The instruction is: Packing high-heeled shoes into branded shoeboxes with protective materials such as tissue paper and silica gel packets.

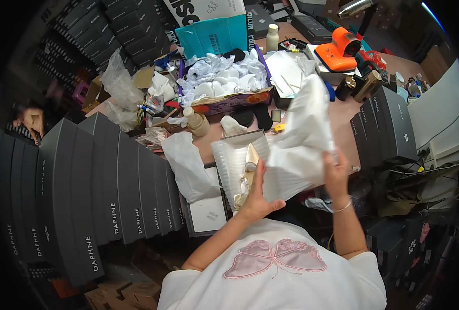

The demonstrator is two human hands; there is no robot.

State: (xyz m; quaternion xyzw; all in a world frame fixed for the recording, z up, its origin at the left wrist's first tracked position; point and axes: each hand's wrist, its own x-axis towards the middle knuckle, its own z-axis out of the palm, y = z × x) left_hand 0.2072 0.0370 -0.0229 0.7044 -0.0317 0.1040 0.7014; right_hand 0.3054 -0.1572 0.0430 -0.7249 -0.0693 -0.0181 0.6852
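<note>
My right hand (336, 174) grips a sheet of white tissue paper (304, 132) by its right edge. The sheet hangs raised, blurred at its upper end. My left hand (261, 200) is open, its fingers straight and thumb apart, over the near right side of an open shoe box. In that box a pale beige shoe (251, 154) with a shiny ornament lies on ribbed white foam wrap (223, 155). The left hand partly covers the shoe; whether it touches the shoe I cannot tell. A second crumpled white sheet (188, 165) lies left of the box.
Dark grey shoe boxes (100, 181) are stacked at the left, with more boxes (389, 124) at the right. Behind the work area stand a purple carton (224, 103) full of white paper wads, a beige bottle (196, 122), a white bottle (272, 39) and an orange device (338, 51).
</note>
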